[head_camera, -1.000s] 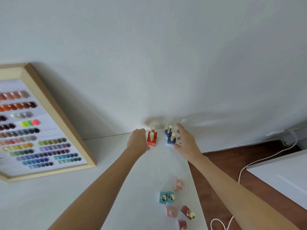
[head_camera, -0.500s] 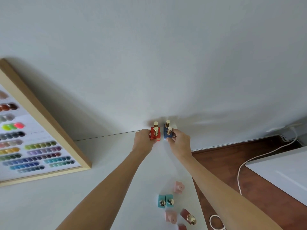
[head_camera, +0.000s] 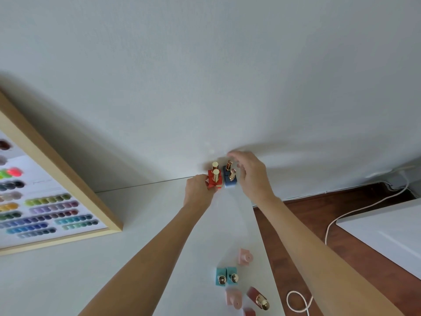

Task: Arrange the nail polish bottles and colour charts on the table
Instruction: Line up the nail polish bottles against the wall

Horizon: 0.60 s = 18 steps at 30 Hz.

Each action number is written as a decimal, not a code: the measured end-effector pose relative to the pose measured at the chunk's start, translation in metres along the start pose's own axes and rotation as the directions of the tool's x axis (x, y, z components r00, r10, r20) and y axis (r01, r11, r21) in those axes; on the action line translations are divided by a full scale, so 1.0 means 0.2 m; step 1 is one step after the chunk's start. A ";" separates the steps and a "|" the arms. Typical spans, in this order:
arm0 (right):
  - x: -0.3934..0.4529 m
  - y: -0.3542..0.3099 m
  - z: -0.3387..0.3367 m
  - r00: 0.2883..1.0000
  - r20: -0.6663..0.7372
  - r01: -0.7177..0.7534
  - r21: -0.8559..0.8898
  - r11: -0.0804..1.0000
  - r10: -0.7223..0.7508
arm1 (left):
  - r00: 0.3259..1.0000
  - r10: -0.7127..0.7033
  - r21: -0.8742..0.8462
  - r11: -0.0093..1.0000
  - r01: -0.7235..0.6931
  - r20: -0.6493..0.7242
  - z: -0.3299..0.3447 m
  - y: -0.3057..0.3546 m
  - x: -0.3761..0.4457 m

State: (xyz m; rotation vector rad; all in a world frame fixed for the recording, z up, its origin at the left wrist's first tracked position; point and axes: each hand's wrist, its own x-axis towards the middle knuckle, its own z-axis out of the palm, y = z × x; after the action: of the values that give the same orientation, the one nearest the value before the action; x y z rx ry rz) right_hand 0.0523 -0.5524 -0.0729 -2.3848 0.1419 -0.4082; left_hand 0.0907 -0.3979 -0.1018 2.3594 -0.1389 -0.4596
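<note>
One view only, from a wide-angle camera on the person's head. It looks forward and down along both outstretched arms toward the far edge of the white surface [head_camera: 57, 281], where it meets the wall [head_camera: 205, 76]. The wall fills the upper half, bent by the lens. The hands sit far from the lens, near centre frame: left hand [head_camera: 197, 190], right hand [head_camera: 252, 176]. The forearms run in from the bottom edge, close to the camera. The left edge cuts off the chart [head_camera: 41, 201]; the floor [head_camera: 303, 215] shows at lower right.
</note>
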 end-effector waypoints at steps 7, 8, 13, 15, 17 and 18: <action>0.09 0.02 -0.07 0.959 0.269 0.114 -0.098 0.989 -0.084 | 1.000 -0.013 -0.006 1.000 0.013 -0.004 -0.02 0.00 -0.01; 0.09 0.02 -0.07 0.957 0.274 0.128 -0.113 0.985 -0.093 | 1.000 -0.017 -0.009 1.000 0.016 -0.003 -0.02 0.00 -0.01; 0.10 0.01 -0.07 0.964 0.262 0.076 -0.128 0.989 -0.040 | 1.000 -0.028 -0.029 0.999 0.029 0.013 -0.02 0.01 -0.02; 0.10 0.01 -0.06 0.970 0.241 0.049 -0.125 0.991 -0.018 | 0.999 -0.031 -0.035 0.999 0.032 0.017 -0.02 0.01 -0.02; 0.08 0.00 -0.06 0.978 0.210 0.034 -0.120 0.992 -0.008 | 0.999 -0.034 -0.045 0.998 0.035 0.017 -0.01 0.01 -0.01; 0.07 0.01 -0.06 0.981 0.196 0.031 -0.119 0.992 -0.007 | 0.999 -0.034 -0.047 0.998 0.035 0.017 -0.01 0.01 -0.01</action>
State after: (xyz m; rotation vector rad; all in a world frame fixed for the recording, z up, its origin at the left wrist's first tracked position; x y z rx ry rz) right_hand 0.0621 -0.5636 -0.0619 -2.5326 0.0553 -0.1757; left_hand 0.0895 -0.3980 -0.0983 2.3152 -0.0942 -0.4934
